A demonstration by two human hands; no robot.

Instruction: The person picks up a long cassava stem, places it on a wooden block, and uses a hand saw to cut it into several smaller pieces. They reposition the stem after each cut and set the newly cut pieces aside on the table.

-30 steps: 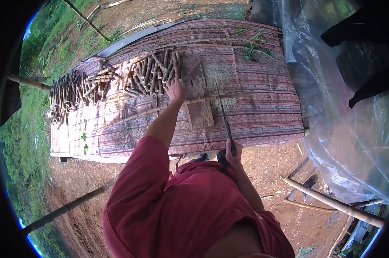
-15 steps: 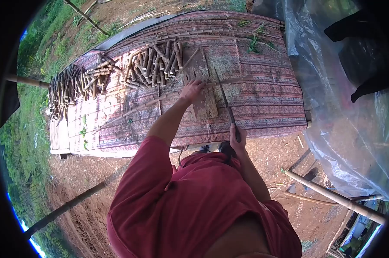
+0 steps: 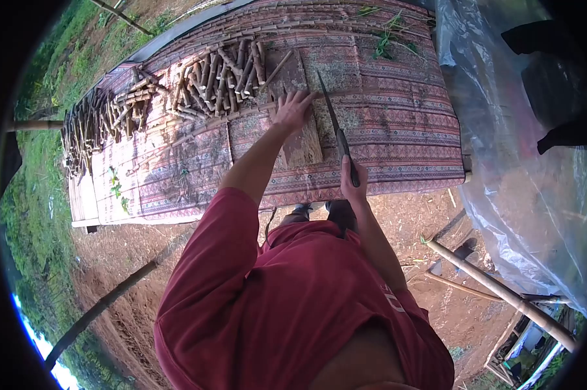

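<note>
A long woody stalk (image 3: 241,113) lies crosswise over a worn wooden board (image 3: 304,151) on the table. My left hand (image 3: 293,109) is over the stalk at the board, holding it down with the fingers bent across it. In my right hand (image 3: 354,177) is the dark handle of a hand saw (image 3: 332,112), gripped near the table's front edge. Its long tapered blade points away from me, just right of the board, and overlaps the stalk in this view. Pale sawdust is scattered around the blade.
Cut stalk pieces lie in a pile (image 3: 218,78) left of the board, with another pile (image 3: 105,123) farther left. Long uncut stalks (image 3: 293,27) stretch along the far edge of the patterned cloth (image 3: 397,149). Clear plastic sheeting (image 3: 495,195) hangs at the right.
The table sits slightly higher in view. My left hand's fingers have spread more over the board, and the saw in my right hand has shifted a little left and up.
</note>
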